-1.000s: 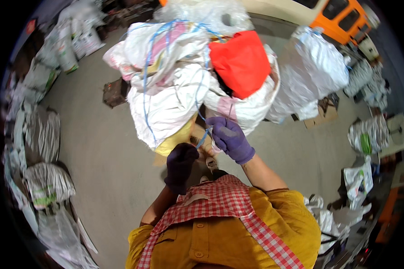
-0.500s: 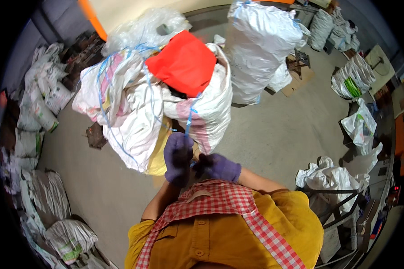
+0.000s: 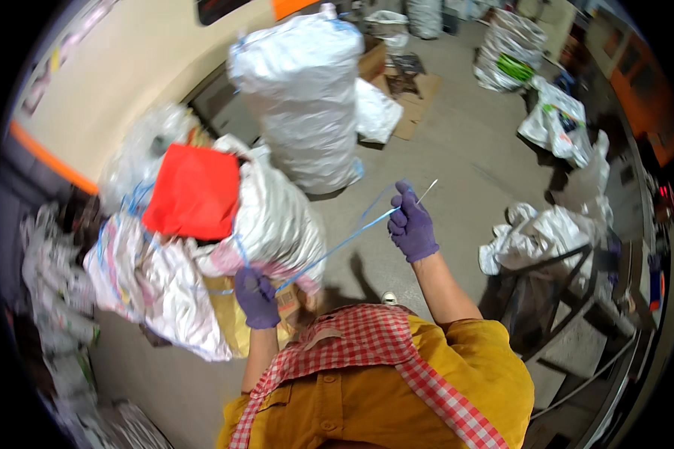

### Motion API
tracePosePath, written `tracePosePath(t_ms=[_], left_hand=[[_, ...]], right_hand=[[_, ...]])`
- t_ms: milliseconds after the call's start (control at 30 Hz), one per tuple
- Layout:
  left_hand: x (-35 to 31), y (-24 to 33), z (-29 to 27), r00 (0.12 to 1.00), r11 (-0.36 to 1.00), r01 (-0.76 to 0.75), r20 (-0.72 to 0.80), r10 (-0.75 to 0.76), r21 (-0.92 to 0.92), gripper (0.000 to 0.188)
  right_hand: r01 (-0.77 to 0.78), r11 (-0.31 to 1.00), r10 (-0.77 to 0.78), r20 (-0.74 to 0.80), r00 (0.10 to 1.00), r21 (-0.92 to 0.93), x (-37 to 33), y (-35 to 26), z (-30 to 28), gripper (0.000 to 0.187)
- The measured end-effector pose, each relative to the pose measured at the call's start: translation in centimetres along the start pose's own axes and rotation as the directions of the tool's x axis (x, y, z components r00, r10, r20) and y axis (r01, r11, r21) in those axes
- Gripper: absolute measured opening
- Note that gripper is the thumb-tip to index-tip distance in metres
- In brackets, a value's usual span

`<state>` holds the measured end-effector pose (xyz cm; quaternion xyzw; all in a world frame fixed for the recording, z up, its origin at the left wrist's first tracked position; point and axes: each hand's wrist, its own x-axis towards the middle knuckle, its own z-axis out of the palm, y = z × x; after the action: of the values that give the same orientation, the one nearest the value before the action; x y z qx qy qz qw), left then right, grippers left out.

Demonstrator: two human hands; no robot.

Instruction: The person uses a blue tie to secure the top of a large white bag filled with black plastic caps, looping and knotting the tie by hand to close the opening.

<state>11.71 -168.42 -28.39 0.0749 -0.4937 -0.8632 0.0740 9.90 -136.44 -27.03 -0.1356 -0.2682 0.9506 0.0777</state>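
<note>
My right hand (image 3: 413,228), in a purple glove, is raised to the right with its fingers closed on a thin pale needle (image 3: 430,188). A blue plastic twine (image 3: 337,247) runs taut from it, down and left, to my left hand (image 3: 257,295). That hand, gloved in purple too, is closed on the twine at the near side of a stuffed white woven sack (image 3: 281,206). A red cloth (image 3: 193,193) covers the sack's top. Beside it on the left lie crumpled white and pink sacks (image 3: 168,288) with loose blue strands. A yellow sack (image 3: 236,329) shows underneath.
A tall full white sack (image 3: 299,97) stands beyond, near flattened cardboard (image 3: 418,105). At the right are an open sack with green contents (image 3: 511,52), crumpled white bags (image 3: 535,239) and a dark metal frame (image 3: 554,299). Piled sacks (image 3: 56,262) line the left side.
My hands, close together before, are now apart: the right has swung up and right, drawing the twine out. My view has turned right, so the sacks sit farther left.
</note>
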Motion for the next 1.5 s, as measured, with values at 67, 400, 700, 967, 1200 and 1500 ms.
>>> tracePosePath(t_ms=[67, 400, 700, 967, 1200, 1500], left_hand=[[0.8, -2.6, -2.0, 0.995, 0.992, 0.060, -0.085, -0.050, 0.113, 0.011], [7.8, -19.9, -13.9, 0.912, 0.492, 0.394, -0.397, -0.105, 0.777, 0.016], [8.0, -14.5, 9.3, 0.815, 0.480, -0.459, 0.570, -0.109, 0.747, 0.036], [0.4, -6.2, 27.9, 0.449, 0.875, -0.165, 0.825, -0.345, 0.455, 0.026], [1.0, -6.8, 27.5, 0.399, 0.912, 0.071, 0.826, -0.398, 0.405, 0.011], [1.0, -8.1, 25.9, 0.252, 0.741, -0.478, 0.882, -0.399, 0.472, 0.014]], right_hand=[[0.134, 0.985, -0.142, -0.069, 0.987, -0.111, -0.1, -3.5, -1.7, 0.033], [0.418, 0.799, -0.543, -0.218, 0.811, -0.432, -3.2, -13.3, -8.0, 0.037], [0.230, 0.683, -0.361, -0.047, 0.931, -0.694, -5.5, -11.0, -5.7, 0.029], [0.160, 0.577, -0.086, 0.136, 0.987, -0.801, -6.0, -7.0, -2.3, 0.028], [0.218, 0.476, -0.408, 0.005, 0.913, -0.852, -6.4, -5.3, -1.9, 0.024], [0.373, 0.100, -0.655, 0.221, 0.722, -0.922, -6.3, -6.2, -1.4, 0.017]])
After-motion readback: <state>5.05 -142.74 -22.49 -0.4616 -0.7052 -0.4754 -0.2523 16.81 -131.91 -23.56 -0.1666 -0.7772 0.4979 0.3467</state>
